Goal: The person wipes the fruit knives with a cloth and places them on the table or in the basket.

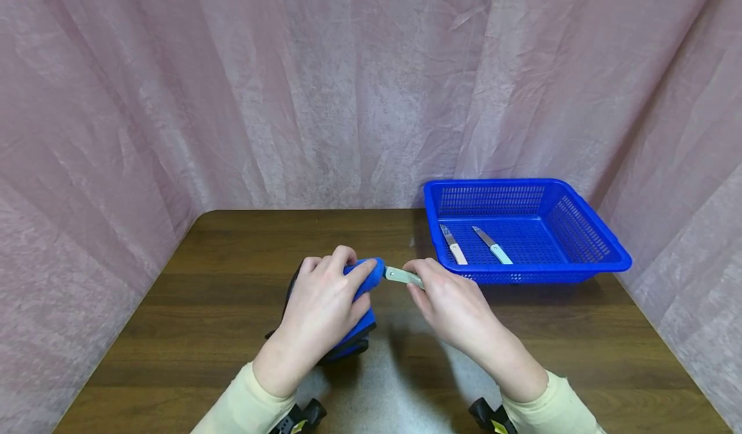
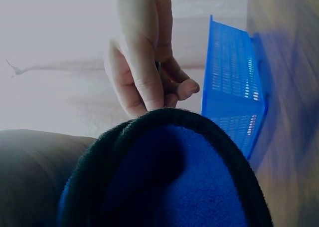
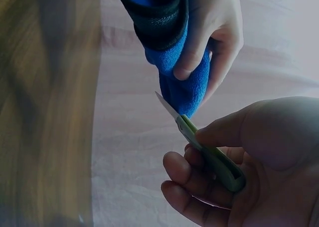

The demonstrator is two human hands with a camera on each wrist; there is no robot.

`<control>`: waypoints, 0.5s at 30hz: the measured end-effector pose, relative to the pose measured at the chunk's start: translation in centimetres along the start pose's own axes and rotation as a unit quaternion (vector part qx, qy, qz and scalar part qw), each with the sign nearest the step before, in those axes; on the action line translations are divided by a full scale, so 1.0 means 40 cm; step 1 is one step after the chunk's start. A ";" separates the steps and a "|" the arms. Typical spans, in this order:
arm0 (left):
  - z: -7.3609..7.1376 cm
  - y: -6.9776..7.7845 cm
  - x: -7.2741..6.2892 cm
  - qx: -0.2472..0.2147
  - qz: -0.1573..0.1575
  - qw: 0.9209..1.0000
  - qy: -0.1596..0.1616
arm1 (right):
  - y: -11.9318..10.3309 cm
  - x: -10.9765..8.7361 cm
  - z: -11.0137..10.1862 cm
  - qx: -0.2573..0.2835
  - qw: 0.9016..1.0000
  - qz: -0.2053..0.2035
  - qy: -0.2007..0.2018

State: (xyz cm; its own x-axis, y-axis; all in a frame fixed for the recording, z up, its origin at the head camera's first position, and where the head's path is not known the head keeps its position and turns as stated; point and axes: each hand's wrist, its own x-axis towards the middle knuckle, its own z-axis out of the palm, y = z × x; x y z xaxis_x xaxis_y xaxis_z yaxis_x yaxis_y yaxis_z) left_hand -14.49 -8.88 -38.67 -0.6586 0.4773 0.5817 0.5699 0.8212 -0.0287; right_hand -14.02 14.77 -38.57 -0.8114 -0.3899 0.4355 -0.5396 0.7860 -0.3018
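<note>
In the head view my left hand [image 1: 324, 299] grips a bunched blue cloth [image 1: 366, 283] with black edging. Its folded tip is at the blade end of a small folding knife [image 1: 400, 275]. By the pale green handle, my right hand [image 1: 455, 302] pinches this knife. The right wrist view shows the opened blade [image 3: 167, 104] pointing toward the cloth [image 3: 187, 90], close against its end; whether they touch I cannot tell. Cloth fills the lower part of the left wrist view, hiding the knife there.
To the right at the back of the wooden table [image 1: 232, 260] stands a blue plastic basket [image 1: 617, 263]. Inside lie two opened folding knives, one with a whitish-pink handle [image 1: 458, 254], another with a pale green handle [image 1: 500, 254]. Pink curtains [image 1: 324, 99] hang behind.
</note>
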 end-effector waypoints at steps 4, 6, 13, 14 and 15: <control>0.000 -0.007 0.001 0.003 -0.006 1.000 -0.002 | 0.000 0.000 -0.003 -0.003 1.000 -0.002 0.005; -0.001 -0.010 0.002 0.006 -0.007 1.000 -0.004 | 0.001 0.001 -0.004 -0.003 1.000 -0.002 0.005; -0.003 -0.022 0.000 0.012 -0.014 1.000 -0.004 | 0.000 0.000 -0.005 0.000 1.000 0.002 0.005; -0.004 -0.024 0.000 0.012 -0.014 1.000 -0.003 | 0.000 0.000 -0.005 0.000 1.000 0.003 0.005; -0.004 -0.025 0.000 0.012 -0.015 1.000 -0.002 | 0.000 -0.001 -0.006 0.000 1.000 0.004 0.005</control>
State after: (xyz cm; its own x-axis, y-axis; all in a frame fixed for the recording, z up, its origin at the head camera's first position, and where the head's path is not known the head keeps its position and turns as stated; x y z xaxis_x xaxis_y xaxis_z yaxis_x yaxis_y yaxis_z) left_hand -14.99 -9.76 -38.52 -0.6777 0.4536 0.5787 0.5375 0.8427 -0.0311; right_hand -13.96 14.90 -38.39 -0.8135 -0.3783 0.4416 -0.5329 0.7890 -0.3057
